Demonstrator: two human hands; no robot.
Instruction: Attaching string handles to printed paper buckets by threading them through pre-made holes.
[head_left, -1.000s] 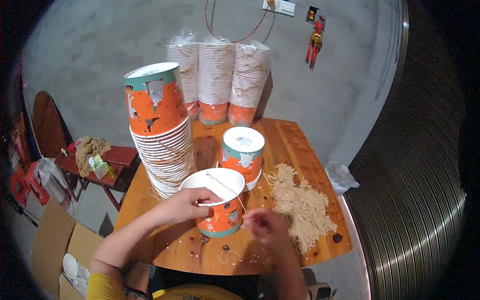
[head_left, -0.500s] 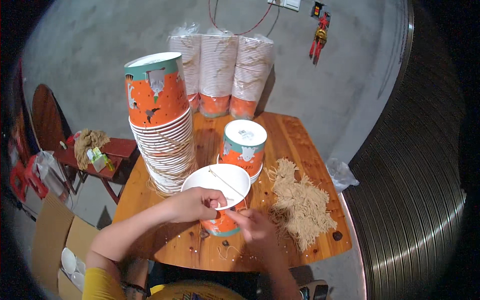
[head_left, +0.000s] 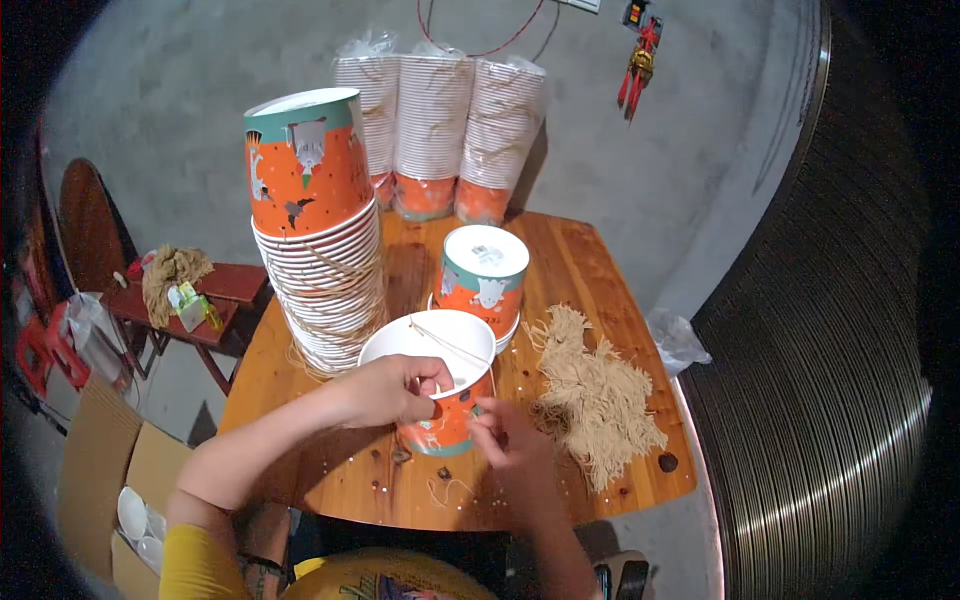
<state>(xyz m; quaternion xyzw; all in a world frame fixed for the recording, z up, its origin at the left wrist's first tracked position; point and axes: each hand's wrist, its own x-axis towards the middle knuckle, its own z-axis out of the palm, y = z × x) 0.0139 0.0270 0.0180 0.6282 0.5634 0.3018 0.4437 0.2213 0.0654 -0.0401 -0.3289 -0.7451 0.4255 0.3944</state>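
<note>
A white-lined paper bucket (head_left: pixel 425 337) with an orange and green printed outside stands upright, mouth up, in front of me. My left hand (head_left: pixel 395 390) is closed on its near rim, fingers inside and thumb outside. A thin beige cord (head_left: pixel 450 345) crosses the mouth to the right rim. By the bucket's right side, my right hand (head_left: pixel 503 432) pinches what looks like the cord's end; the fingertips are partly blurred. Just behind, an upside-down bucket (head_left: pixel 487 252) sits in another one. To the right lies a pile of cut beige cords (head_left: pixel 597 400).
A tall stack of upturned buckets (head_left: pixel 320 270) with cords round their rims stands left on the wooden table (head_left: pixel 340 480). Bagged bucket stacks (head_left: pixel 432 120) line the back. A cardboard box (head_left: pixel 100 450) with white lids is at lower left, a red bench (head_left: pixel 235 285) beyond.
My right hand has drawn slightly down and away from the bucket's side, its fingers bent more. The left hand keeps its grip on the rim. The whole view has shifted a little.
</note>
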